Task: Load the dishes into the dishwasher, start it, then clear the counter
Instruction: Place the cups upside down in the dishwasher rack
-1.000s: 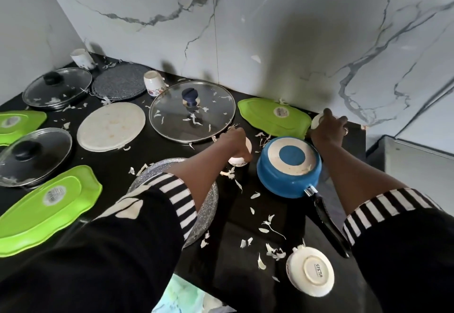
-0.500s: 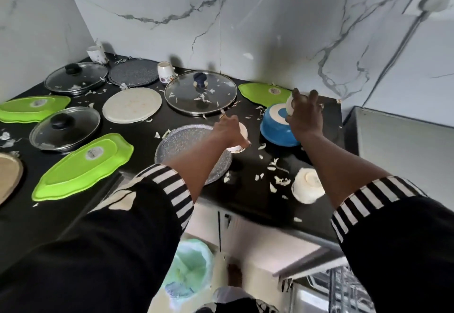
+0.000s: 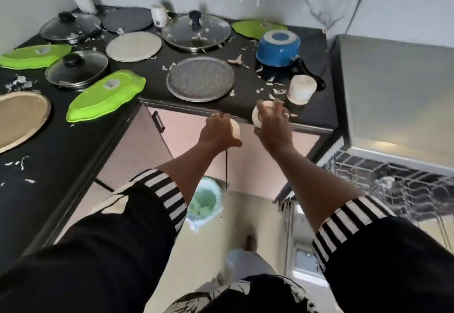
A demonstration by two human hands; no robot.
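Observation:
My left hand (image 3: 217, 132) is closed around a small white cup (image 3: 236, 128). Just to its right, my right hand (image 3: 274, 127) grips another small white cup (image 3: 258, 116). Both hands hover in front of the black counter's (image 3: 157, 91) front edge, above the floor. On the counter, an upturned blue pan (image 3: 278, 47) and an upturned white bowl (image 3: 302, 89) stand near the right end. A grey speckled plate (image 3: 200, 79) lies beside them. The dishwasher's wire rack (image 3: 393, 185) is pulled out at the lower right.
A large glass lid (image 3: 196, 31), a beige plate (image 3: 134, 46), a green tray (image 3: 105, 94), two dark lids (image 3: 76, 68) and a mug (image 3: 158, 14) fill the counter, with white scraps scattered around. A bin with a green bag (image 3: 205, 199) stands on the floor below my left arm.
Both hands have drawn back from the counter toward me, each carrying a small white cup. My view has tipped down, bringing the floor, bin and dishwasher rack into sight.

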